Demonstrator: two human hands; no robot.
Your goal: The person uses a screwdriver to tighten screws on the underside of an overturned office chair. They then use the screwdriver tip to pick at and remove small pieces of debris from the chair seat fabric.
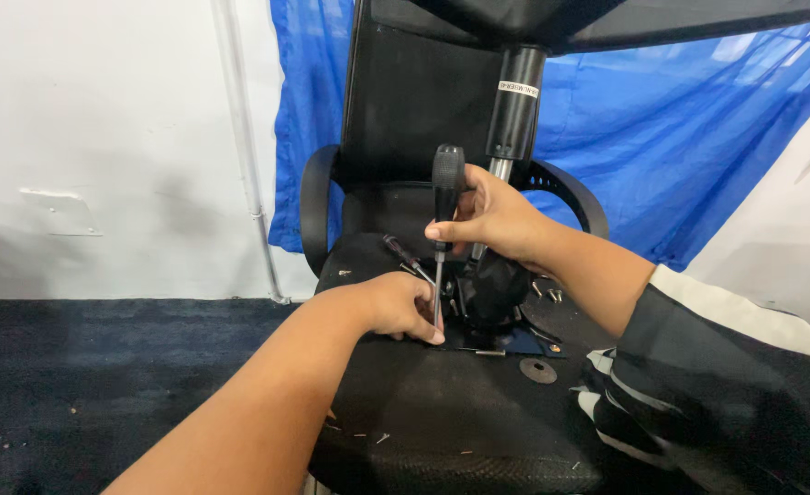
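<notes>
Hands: right hand [492,215] is wrapped around the black handle of the screwdriver [443,220]; left hand [396,304] pinches low down at the tip of the shaft, fingers closed around it.
Screwdriver: stands nearly upright, tip down on the dark metal plate [515,341] just in front of the gas-lift column [513,115].
Chair: upturned office chair seat [423,403], underside up, with the column rising from the middle of it.
Loose parts: a round washer [538,370] lies just in front of the plate; small screws [552,294] sit to the right of the column; a second screwdriver [403,254] lies to its left.
Doing it well: I'd judge the shaft wants keeping square to the screw, with steady downward pressure from the right hand while the left only steadies the tip.
Risk: a tilted shaft could slip off the head toward the left fingertips.
Unclear: the screw itself is hidden under the left fingers.
</notes>
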